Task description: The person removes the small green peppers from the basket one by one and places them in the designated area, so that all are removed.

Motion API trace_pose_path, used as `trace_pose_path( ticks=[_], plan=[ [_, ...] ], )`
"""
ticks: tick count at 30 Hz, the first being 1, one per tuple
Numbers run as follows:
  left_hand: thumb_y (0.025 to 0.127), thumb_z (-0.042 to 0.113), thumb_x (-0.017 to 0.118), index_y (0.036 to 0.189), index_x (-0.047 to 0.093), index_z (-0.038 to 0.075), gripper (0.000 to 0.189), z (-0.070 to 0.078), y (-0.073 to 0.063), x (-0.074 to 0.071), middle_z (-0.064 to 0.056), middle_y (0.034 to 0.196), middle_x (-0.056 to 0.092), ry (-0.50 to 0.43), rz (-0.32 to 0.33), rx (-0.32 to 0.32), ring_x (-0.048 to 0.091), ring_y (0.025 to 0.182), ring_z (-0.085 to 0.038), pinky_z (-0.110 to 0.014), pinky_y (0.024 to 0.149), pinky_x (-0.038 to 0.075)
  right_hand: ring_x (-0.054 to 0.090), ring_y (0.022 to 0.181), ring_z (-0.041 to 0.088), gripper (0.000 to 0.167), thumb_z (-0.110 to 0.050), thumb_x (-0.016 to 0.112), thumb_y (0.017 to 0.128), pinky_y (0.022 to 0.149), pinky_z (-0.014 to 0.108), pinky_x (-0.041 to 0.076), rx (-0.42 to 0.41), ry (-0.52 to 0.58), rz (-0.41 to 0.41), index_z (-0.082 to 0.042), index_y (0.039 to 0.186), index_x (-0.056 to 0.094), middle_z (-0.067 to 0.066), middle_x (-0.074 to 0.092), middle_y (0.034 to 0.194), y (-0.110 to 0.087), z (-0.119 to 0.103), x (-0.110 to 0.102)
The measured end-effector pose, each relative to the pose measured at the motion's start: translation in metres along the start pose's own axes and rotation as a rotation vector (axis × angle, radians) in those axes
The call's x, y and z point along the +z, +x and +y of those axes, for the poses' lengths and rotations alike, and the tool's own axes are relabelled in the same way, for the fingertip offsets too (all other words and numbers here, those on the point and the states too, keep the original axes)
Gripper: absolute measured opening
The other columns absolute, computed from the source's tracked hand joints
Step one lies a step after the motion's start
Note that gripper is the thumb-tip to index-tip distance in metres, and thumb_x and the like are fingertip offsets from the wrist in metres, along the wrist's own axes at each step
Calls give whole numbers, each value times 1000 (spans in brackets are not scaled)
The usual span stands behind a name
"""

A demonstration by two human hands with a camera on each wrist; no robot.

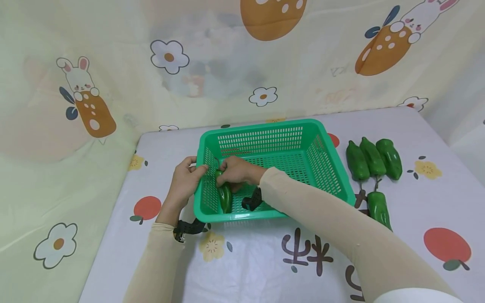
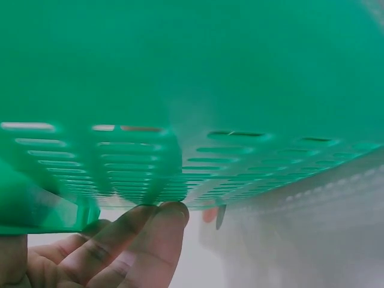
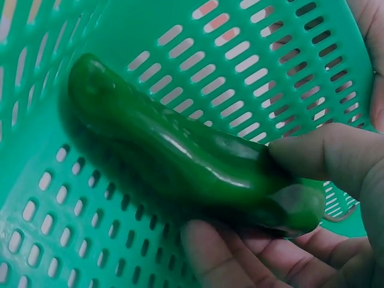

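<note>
A green plastic basket (image 1: 261,216) with slotted walls stands on the table. In its left end lies a long green pepper (image 1: 225,200), which my right hand (image 1: 238,171) holds near the stem end between thumb and fingers. Up close in the right wrist view, the pepper (image 3: 180,150) slants along the basket's floor and side wall. My left hand (image 1: 184,182) grips the basket's left rim, thumb over the edge. Seen in the left wrist view, the fingers (image 2: 159,240) of that hand lie against the outside of the slotted wall.
Right of the basket, three green peppers (image 1: 373,159) lie side by side. Another pepper (image 1: 378,208) lies nearer, partly hidden behind my right sleeve (image 1: 322,202). A patterned cloth (image 1: 227,97) hangs behind and to the left of the table.
</note>
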State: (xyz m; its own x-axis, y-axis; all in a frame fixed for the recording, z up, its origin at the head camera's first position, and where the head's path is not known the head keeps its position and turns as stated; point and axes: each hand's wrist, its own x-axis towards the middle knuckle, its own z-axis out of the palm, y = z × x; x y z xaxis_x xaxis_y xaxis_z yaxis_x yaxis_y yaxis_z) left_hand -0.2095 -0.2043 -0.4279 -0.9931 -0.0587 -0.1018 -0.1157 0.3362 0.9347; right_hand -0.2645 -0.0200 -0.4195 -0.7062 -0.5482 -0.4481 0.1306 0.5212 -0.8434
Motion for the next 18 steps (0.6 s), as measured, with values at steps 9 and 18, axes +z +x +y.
trace_pose_path(
  ticks=[9, 18],
  plan=[
    [103, 17, 58, 141, 53, -1, 42, 0, 0, 1, -27, 114, 73, -7, -4, -3, 78, 89, -34, -38, 69, 67, 74, 78, 26, 49, -8, 72, 92, 73, 44, 67, -25, 23, 5, 4, 135, 52, 18, 69, 106, -2, 0, -6],
    [103, 18, 59, 140, 54, -2, 42, 1, 0, 1, -27, 111, 74, 19, 15, 4, 78, 88, -32, -34, 69, 67, 77, 86, 30, 54, -9, 70, 92, 79, 45, 67, -26, 59, 37, 2, 139, 49, 20, 67, 120, -24, -7, -33]
  ],
)
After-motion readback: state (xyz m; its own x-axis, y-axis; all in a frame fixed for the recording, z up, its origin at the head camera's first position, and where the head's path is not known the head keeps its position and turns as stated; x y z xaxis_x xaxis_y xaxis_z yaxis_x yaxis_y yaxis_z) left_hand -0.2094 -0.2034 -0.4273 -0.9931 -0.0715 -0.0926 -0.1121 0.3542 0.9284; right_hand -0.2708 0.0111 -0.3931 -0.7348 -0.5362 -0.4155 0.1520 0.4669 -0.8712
